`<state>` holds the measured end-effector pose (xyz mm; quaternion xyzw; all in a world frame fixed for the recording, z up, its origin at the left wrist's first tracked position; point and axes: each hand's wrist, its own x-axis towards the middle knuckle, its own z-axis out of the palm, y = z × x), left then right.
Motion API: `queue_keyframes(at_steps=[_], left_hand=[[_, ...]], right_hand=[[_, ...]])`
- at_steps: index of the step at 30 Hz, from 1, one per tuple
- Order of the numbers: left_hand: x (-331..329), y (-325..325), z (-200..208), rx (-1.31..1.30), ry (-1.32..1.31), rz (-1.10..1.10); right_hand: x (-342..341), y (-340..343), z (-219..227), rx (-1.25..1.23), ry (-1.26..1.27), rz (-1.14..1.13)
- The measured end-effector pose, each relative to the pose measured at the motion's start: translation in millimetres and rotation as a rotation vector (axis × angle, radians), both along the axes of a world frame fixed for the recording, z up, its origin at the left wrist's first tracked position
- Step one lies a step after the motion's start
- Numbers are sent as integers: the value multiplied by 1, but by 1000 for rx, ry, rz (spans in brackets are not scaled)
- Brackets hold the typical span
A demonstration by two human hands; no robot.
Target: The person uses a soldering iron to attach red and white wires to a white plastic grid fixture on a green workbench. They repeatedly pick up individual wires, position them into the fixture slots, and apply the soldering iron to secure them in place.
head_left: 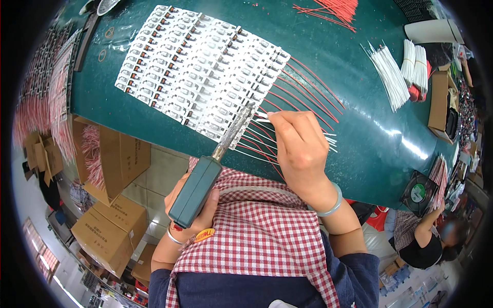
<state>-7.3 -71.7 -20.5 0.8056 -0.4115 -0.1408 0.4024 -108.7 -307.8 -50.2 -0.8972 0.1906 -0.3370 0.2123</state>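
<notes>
My left hand point(208, 207) is closed around the dark green handle of a soldering iron point(193, 188). Its metal tip reaches the right edge of a panel of white circuit boards point(203, 72), which carries rows of small components. Close to that tip, my right hand point(303, 149) pinches a white wire point(262, 117) between thumb and forefinger, its end at the panel's edge. Red wires point(311, 94) fan out to the right from the same edge, and several white wires run among them beneath my right hand. Whether the tip touches the wire is too small to tell.
On the green table point(359, 154) lie a white wire bundle point(385, 77) at right and loose red wires point(334, 11) at the far side. A small fan point(418, 191) stands near the right edge, beside a co-worker's arm point(429, 222). Cardboard boxes point(109, 233) stand at lower left.
</notes>
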Motion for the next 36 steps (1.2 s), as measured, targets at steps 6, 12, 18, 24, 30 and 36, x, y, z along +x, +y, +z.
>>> queue_keyframes(at_steps=[6, 12, 18, 24, 30, 36], left_hand=[[2, -5, -1, -8, 30, -22], [4, -15, 7, 30, 58, -58], [6, -17, 11, 54, 14, -81], [4, -13, 7, 25, 8, -53], [3, -6, 3, 16, 9, -2], [2, -3, -1, 78, 58, 17]], right_hand=[[0, -9, -6, 0, 66, -7], [1, -8, -8, -6, 95, -12], [2, -4, -8, -14, 112, -14], [4, -2, -1, 25, 141, -47], [3, -2, 0, 37, 154, -47], [2, -4, 0, 58, 113, -27]])
